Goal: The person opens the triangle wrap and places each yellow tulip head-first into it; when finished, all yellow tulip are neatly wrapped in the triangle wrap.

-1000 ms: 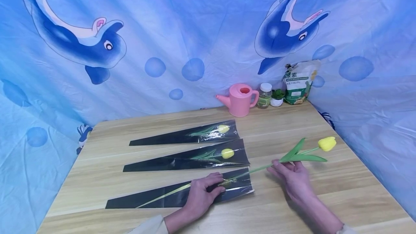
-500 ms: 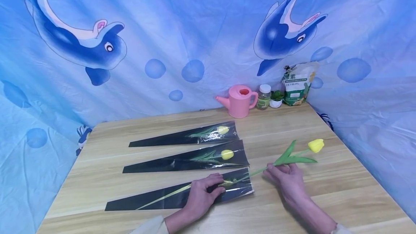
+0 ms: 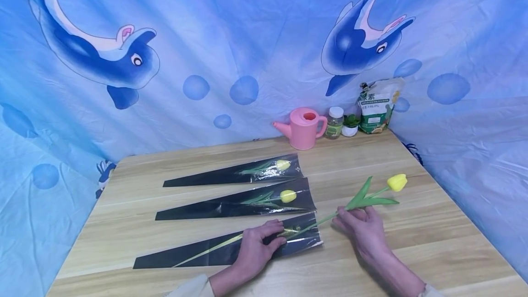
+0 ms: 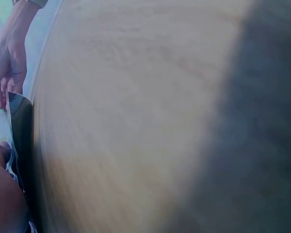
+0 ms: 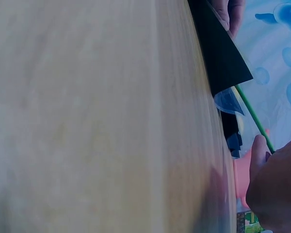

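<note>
In the head view, my right hand (image 3: 365, 233) pinches the green stem of a yellow artificial tulip (image 3: 361, 200), just below its leaves. The stem runs left into the mouth of the nearest black flower sleeve (image 3: 185, 253), which has a clear front. Inside that sleeve the pale lower stem shows, slanting toward the narrow end. My left hand (image 3: 257, 246) rests on the sleeve, its fingers and thumb spread on the surface and covering part of the stem. The right wrist view shows the stem (image 5: 254, 119) passing under the sleeve's lifted black edge (image 5: 223, 63).
Two more black sleeves, a middle one (image 3: 194, 208) and a far one (image 3: 206, 177), lie behind, each with a yellow tulip inside. A pink watering can (image 3: 303, 132), a lidded jar (image 3: 334, 125), a small potted plant (image 3: 350, 125) and a bag (image 3: 376, 109) stand at the back.
My right hand has moved left with the tulip, and more of its stem has slid into the sleeve. The left hand has stayed in place on the sleeve.
</note>
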Demonstrator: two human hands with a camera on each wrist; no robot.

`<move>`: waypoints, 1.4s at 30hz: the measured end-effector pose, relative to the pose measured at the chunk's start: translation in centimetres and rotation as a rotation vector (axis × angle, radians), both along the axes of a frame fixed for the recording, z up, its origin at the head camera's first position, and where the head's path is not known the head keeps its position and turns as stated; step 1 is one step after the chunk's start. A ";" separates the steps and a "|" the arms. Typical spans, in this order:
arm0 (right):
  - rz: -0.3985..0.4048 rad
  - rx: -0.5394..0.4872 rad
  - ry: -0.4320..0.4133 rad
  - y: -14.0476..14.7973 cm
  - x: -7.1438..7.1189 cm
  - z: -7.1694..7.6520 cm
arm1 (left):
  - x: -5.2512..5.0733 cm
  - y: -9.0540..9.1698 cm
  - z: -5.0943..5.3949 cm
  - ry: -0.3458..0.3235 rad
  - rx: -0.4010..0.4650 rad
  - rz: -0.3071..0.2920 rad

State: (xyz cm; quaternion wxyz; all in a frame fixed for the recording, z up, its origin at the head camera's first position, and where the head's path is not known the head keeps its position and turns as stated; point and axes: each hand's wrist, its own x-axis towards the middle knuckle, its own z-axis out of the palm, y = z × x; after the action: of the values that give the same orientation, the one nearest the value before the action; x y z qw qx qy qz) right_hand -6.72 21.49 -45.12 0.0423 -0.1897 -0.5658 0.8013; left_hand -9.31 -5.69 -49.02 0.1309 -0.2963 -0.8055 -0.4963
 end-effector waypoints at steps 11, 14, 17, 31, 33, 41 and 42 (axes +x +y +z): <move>-0.009 -0.014 -0.007 -0.1 0.1 0.1 | 0.0 0.1 0.2 -0.028 -0.003 -0.003; -0.005 -0.013 -0.001 -0.1 0.2 0.1 | 0.0 0.1 0.2 -0.026 -0.002 -0.005; 0.002 -0.007 -0.002 -0.1 0.3 0.2 | 0.0 0.1 0.2 -0.017 -0.001 -0.004; -0.008 0.004 0.003 0.1 0.3 0.2 | 0.0 0.1 0.2 -0.029 -0.002 -0.007; -0.002 0.020 0.004 0.1 0.3 0.1 | 0.0 0.1 0.2 -0.033 -0.004 -0.008; 0.004 0.039 -0.007 0.2 0.5 0.0 | 0.0 0.1 0.1 -0.018 0.010 -0.012; 0.002 0.034 -0.008 0.1 0.5 0.0 | 0.0 0.1 0.1 -0.015 0.013 -0.013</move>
State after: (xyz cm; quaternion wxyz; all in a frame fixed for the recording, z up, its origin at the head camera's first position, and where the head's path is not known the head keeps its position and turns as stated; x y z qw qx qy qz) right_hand -6.21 21.64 -45.07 0.0423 -0.1915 -0.5798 0.7908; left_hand -9.28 -5.55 -48.94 0.1234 -0.2969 -0.8011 -0.5048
